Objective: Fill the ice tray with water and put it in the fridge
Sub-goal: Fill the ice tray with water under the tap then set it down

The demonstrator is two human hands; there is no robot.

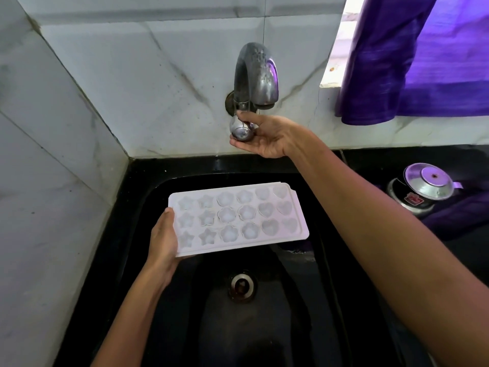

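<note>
left hand [162, 237] gripping ice tray [238, 218] over sink [148, 197] | right hand [264, 136] pinching tap knob [242, 131] | risk: a strong jet splashing, 1-handed tray tipping

Purple curtain [412, 62] hanging at upper right, over a bright window opening. Metal pot [420, 188] with domed lid and red label, standing on black counter [370, 160] at right. White marble-veined wall tiles [132, 75] behind and at left.

Dim, window-lit – soft blur, warped edges
</note>
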